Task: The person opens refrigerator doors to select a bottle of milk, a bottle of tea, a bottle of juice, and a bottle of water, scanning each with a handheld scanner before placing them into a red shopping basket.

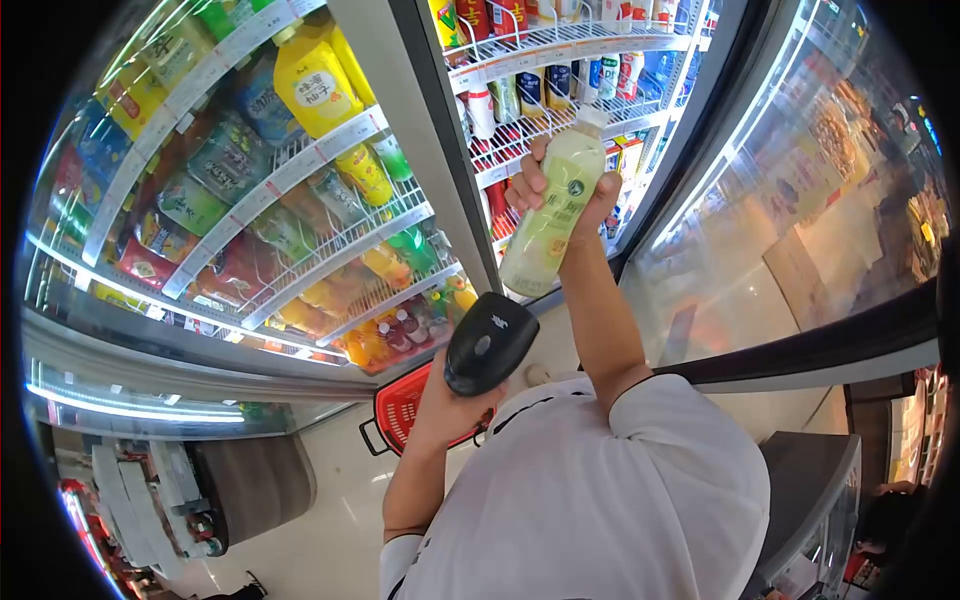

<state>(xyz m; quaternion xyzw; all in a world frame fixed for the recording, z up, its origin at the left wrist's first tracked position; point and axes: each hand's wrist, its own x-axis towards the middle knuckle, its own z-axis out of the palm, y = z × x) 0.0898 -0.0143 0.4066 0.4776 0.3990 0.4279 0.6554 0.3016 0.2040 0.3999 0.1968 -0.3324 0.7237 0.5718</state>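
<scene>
My right hand (pixel 592 200) is wrapped round a pale green plastic drink bottle (pixel 556 215) with a white cap, raised and tilted in front of the cooler's right section. Its label carries a dark round logo and light lettering. Lower and to the left, my left hand (pixel 445 408) grips a black handheld barcode scanner (pixel 490 345). The scanner's rounded head covers most of the fingers and points up toward the bottle, apart from it. Below the left hand is a red plastic basket (pixel 398 400) with a black handle, partly hidden by my arm.
Cooler shelves (pixel 300 160) of bottled drinks fill the left, with a yellow jug (pixel 318 85) near the top. A grey door frame (pixel 425 130) separates the sections. An open glass door (pixel 790 200) stands right. A dark counter (pixel 255 490) is lower left; a display case (pixel 805 500) lower right.
</scene>
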